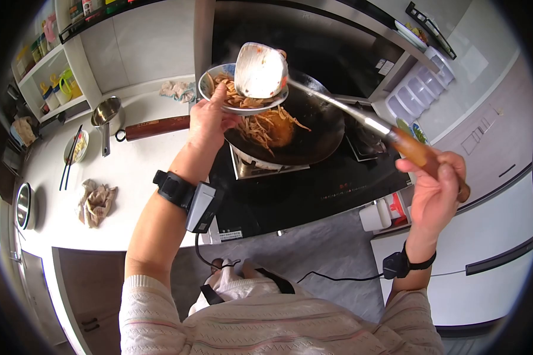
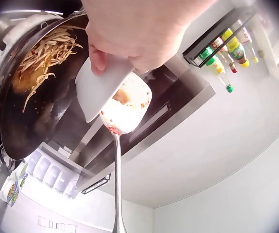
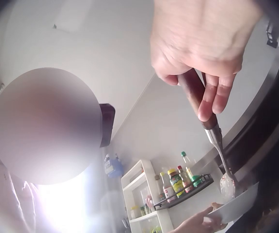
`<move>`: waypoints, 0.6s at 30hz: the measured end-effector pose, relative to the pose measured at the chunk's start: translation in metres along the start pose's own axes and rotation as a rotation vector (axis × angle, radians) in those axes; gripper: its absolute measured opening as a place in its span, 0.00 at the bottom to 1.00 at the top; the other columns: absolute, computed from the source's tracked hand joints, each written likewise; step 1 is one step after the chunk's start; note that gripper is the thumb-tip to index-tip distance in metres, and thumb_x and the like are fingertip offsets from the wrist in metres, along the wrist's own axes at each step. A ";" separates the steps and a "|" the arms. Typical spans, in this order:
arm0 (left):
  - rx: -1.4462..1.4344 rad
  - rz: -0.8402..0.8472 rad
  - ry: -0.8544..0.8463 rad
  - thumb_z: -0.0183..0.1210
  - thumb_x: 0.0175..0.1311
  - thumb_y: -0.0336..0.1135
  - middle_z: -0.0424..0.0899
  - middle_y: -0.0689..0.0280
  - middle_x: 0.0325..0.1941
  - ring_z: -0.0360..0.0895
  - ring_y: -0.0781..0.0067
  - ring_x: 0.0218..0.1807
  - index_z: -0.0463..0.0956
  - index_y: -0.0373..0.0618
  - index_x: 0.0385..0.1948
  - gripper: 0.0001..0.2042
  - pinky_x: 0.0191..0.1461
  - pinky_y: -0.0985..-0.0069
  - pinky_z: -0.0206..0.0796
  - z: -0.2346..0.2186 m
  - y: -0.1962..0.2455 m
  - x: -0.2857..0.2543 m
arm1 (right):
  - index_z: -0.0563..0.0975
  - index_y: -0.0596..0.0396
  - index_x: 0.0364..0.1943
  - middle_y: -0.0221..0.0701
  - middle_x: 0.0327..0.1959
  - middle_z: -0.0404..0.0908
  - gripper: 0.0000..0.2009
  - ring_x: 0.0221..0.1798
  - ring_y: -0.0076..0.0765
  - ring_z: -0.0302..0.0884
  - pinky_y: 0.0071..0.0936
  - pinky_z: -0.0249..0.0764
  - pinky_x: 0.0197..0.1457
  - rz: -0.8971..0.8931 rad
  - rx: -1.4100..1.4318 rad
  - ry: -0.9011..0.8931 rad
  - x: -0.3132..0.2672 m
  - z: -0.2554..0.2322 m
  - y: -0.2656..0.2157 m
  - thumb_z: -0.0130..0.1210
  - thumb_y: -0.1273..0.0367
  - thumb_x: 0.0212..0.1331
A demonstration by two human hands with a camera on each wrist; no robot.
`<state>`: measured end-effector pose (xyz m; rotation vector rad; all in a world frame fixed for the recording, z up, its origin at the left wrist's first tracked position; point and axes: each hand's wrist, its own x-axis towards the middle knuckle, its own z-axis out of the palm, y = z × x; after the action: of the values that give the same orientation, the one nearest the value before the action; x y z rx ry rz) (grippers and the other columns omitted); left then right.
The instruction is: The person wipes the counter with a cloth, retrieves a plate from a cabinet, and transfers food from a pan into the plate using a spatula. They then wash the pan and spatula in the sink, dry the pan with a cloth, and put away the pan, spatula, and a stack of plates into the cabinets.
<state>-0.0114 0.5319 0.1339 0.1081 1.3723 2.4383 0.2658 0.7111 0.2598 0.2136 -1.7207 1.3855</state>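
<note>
Here, above the left side of the wok (image 1: 323,133), a bowl (image 2: 98,87) was held, pinched by the left grip (image 1: 210,122)! Right of the wok, the wooden-handled spatula (image 1: 331,105) was clasped by the right grip (image 1: 434,192), its blade angled over the bowl. Shredded strips (image 1: 257,133) were spread in the wok; left of it, a crumpled cloth (image 1: 96,204) was seen on the desk (image 1: 139,157).

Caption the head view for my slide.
Left hand holds a bowl of food strips over the wok; right hand grips a spatula by its handle.
</note>
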 end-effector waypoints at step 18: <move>0.031 0.043 0.089 0.65 0.39 0.25 0.74 0.55 0.51 0.71 0.63 0.54 0.61 0.41 0.57 0.36 0.53 0.74 0.64 -0.098 0.057 -0.084 | 0.77 0.56 0.28 0.33 0.35 0.78 0.05 0.42 0.31 0.76 0.25 0.69 0.47 -0.047 -0.512 -0.613 0.065 0.024 0.123 0.57 0.76 0.44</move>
<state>0.0311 0.3975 0.1382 0.0380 1.4602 2.4851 0.1388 0.7600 0.2207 0.4136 -2.4936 0.8387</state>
